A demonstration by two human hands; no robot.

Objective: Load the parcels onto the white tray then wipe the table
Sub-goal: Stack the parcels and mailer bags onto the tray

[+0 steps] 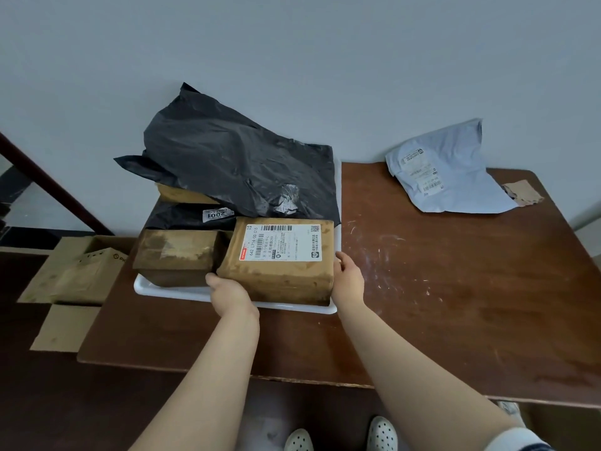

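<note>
"Where was the labelled parcel [283,271]?"
"At the near right of the white tray [175,292], just beside a smaller brown box [177,252], with black bags [234,164] heaped behind."
"And the grips?"
"The left grip [231,294] clasped its near left corner, the right grip [348,278] its right side."
"Anything else?"
"A pale blue mailer [445,170] lay well apart, far right on the tabletop [455,288], against the wall."

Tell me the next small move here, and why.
Probably release the labelled box: the left hand and right hand grip it, it looks set down on the white tray, and the pale blue bag lies on the table, not yet loaded.
</note>
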